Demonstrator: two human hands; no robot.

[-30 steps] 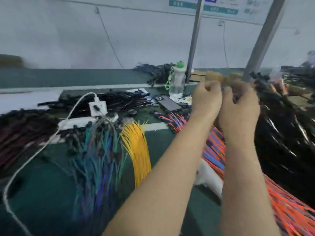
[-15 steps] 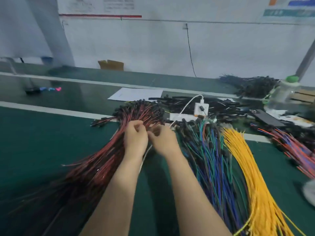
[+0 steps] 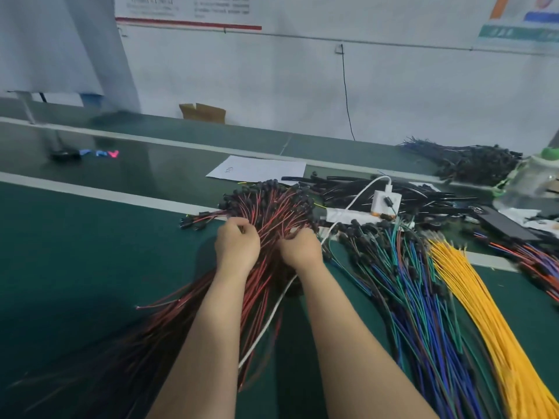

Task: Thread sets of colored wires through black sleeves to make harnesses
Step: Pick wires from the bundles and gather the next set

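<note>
A big bundle of red and black wires (image 3: 272,213) with black end caps fans across the green table (image 3: 75,252). My left hand (image 3: 237,246) rests on the bundle's left side, fingers pinched on a few of its wires. My right hand (image 3: 299,249) is curled into the same bundle just to the right. Beside them lie a blue and green wire bundle (image 3: 408,291) and a yellow wire bundle (image 3: 472,300). Loose black sleeves (image 3: 348,189) are piled behind the bundles.
A white charger on a power strip (image 3: 385,202), its white cable (image 3: 281,300) running between my forearms. A paper sheet (image 3: 257,170), a clear bottle with a green cap (image 3: 535,179), a phone (image 3: 502,222), orange-blue wires (image 3: 535,258) at the right, a cardboard box (image 3: 202,113) by the wall.
My view swung left from the right-hand piles to the red and black bundle. Both hands came down from chest height onto it and dug slightly deeper into the wires.
</note>
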